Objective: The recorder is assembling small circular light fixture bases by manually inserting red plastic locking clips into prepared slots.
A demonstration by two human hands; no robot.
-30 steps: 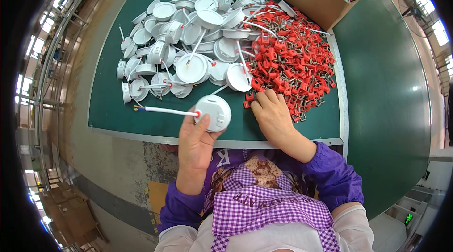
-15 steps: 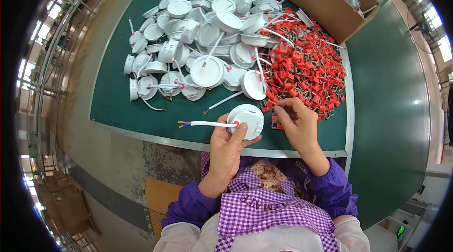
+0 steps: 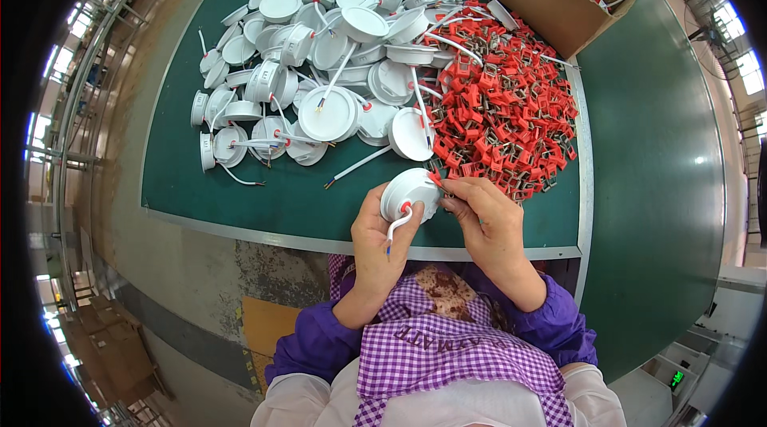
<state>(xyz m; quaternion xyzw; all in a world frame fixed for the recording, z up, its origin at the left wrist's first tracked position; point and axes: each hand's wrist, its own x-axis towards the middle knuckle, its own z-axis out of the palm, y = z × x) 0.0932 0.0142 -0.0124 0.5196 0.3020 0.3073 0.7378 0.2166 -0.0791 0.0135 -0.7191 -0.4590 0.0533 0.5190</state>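
Note:
My left hand [image 3: 379, 242] is closed round a white round downlight [image 3: 406, 185], which is tilted on its edge above the table's near side. From a red grommet on it, a short white cable [image 3: 398, 223] curls down past my thumb to bare coloured wire ends. Between the fingertips of my right hand [image 3: 491, 231] is a red plastic clip [image 3: 435, 179] with a metal spring, touching the downlight's right rim. The fingers hide part of the clip, so I cannot tell whether it is seated on the rim.
A heap of white downlights [image 3: 328, 113] with cables covers the table's left and middle. Against it on the right lies a pile of red spring clips [image 3: 503, 99]. A cardboard box [image 3: 551, 15] with more white parts stands at the far right, beside another green table [image 3: 655, 139].
My right hand has come left from the clip pile with a red clip to the downlight. The downlight has been turned and tilted, so its cable now hangs toward me.

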